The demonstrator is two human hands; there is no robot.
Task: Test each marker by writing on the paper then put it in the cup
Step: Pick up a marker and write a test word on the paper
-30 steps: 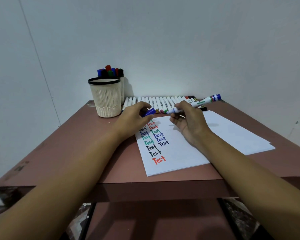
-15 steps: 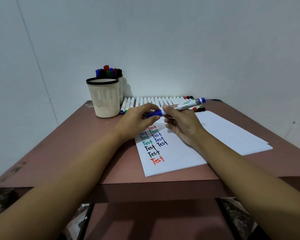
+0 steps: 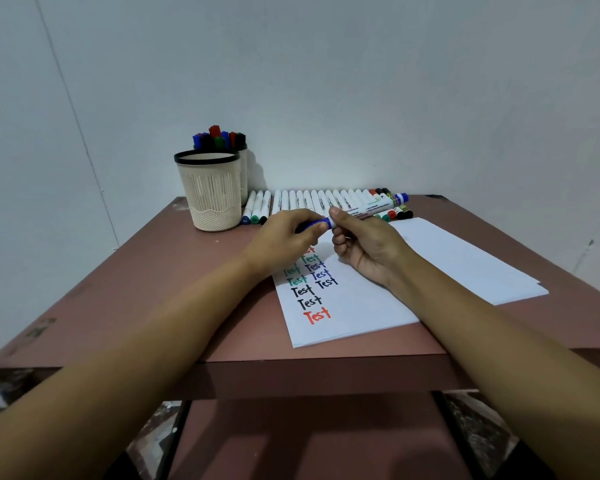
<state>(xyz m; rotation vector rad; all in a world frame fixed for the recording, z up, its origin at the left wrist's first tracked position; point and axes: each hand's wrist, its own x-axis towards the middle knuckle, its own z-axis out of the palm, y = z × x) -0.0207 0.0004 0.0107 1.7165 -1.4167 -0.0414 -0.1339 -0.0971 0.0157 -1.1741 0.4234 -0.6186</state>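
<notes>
- The blue marker [image 3: 368, 208] bridges the two hands, lifted above the paper; its capped end sits in the left hand; its white barrel passes through the right hand and runs on beyond it, up and to the right, to a blue tail
- The left hand [image 3: 284, 237] has thumb and fingers curled round the blue cap [image 3: 314, 225]; the cap meets the barrel, but I cannot tell whether it is pushed fully home
- The right hand [image 3: 368, 249] pinches the barrel just beside the cap, thumb on top, the other fingers curled beneath; the two hands nearly touch
- The paper [image 3: 361, 306] lies flat on the table [image 3: 136, 289] under both hands and spreads nearer than them; columns of "Test" in red, green, blue and black show just nearer than the left hand
- The cup [image 3: 210, 192], cream with a black rim, stands beyond the left hand and off to its left, well apart from the held marker; a second cup [image 3: 244, 174] right behind it holds capped markers [image 3: 219, 138]
- A row of markers [image 3: 319, 200] lies side by side just beyond both hands
</notes>
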